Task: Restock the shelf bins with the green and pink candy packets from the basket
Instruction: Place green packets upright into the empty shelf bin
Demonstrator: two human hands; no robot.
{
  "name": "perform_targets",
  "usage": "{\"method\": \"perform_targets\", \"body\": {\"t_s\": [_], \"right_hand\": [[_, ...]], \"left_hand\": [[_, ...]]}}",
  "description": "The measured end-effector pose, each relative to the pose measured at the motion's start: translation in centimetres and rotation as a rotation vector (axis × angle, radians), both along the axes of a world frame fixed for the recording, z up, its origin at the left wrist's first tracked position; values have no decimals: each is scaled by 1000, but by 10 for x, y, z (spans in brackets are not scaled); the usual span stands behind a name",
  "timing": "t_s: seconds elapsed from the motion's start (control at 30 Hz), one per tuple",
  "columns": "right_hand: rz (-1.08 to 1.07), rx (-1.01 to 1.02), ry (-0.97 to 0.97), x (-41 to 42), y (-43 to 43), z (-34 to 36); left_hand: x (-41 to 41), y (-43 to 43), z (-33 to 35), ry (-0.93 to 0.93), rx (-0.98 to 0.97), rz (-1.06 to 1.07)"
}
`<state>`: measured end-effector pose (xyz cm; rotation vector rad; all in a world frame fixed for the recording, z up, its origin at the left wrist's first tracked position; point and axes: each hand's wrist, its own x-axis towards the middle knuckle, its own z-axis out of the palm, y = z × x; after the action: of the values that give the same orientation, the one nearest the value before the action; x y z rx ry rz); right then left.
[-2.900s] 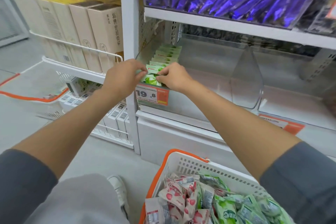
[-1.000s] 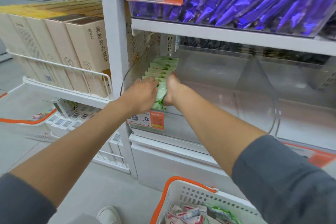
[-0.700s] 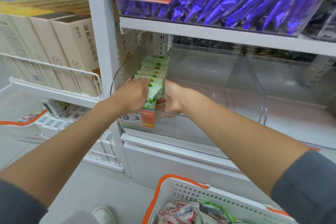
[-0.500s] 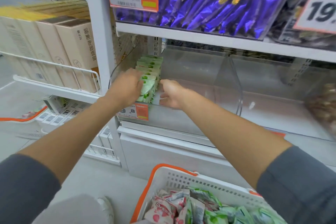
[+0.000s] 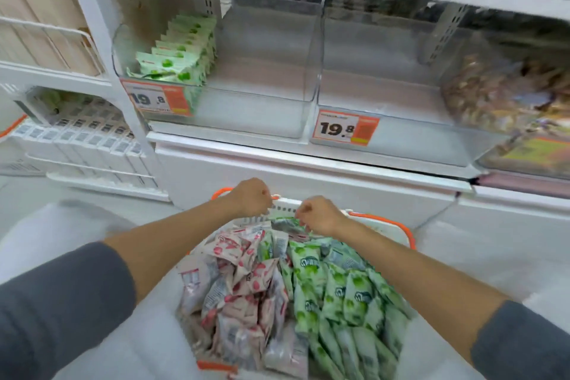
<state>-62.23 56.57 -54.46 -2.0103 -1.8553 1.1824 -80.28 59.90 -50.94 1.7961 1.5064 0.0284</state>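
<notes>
Your light is bright and even, with soft shadows. The edges bend, and the brown snacks [image 5: 493,92] and the basket [image 5: 385,220] look blurry.

Fingertips hidden: left hand [image 5: 251,196], right hand [image 5: 319,214].

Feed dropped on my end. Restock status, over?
Left hand, right hand curled over basket far end, grip unclear. Green packets lined in left bin. Pink packets, more green, in basket. Nothing blocking bins.
</notes>
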Motion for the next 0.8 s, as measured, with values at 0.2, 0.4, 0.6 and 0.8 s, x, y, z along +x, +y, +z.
{"method": "perform_targets", "body": {"t_s": [0.2,0.4,0.6,0.8], "right_hand": [[228,-205,-368,34,-14,-83],[430,-199,-565,25,-21,-114],[290,-176,-280,47,6,-54],[8,-122,156,61,8,-11]], "left_hand": [[10,4,-35,166,-70,-143],[21,2,-50,165,-99,-214],[14,1,-45,53,-164,-84],[5,-1,-34,-189,-364,74]]}}
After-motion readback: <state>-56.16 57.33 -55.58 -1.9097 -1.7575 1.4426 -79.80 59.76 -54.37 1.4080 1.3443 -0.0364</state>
